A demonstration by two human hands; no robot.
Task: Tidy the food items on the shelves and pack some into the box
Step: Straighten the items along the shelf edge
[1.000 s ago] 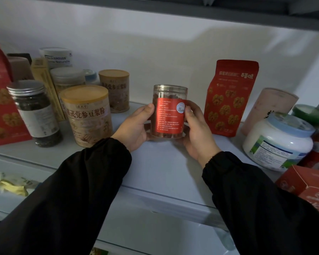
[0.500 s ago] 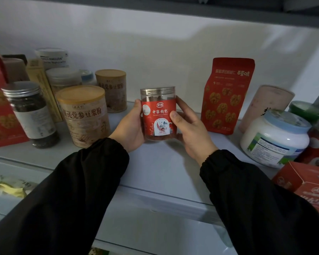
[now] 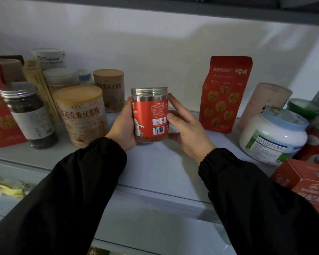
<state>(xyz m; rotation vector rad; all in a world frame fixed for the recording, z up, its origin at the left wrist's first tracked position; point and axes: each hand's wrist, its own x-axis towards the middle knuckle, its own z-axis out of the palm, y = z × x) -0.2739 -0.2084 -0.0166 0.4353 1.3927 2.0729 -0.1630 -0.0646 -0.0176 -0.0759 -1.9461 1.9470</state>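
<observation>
Clear plastic jar [image 3: 150, 115] w/ red label, centre frame, just above the shelf [image 3: 164, 162]. I judge it light, rigid, a bit slick, so grip mid-body, not the lid. My left hand [image 3: 123, 129] cups its left side, right hand [image 3: 184, 129] clasps the right. Tan canister [image 3: 81, 115] sits left, red pouch [image 3: 225, 94] right.

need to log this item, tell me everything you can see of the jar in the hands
The jar is a clear, plastic-looking cylinder with a silvery screw lid, a red label showing a barcode and a printed table, and dark reddish contents. It is upright over the shelf, gripped at its sides by the left hand and right hand.
</observation>
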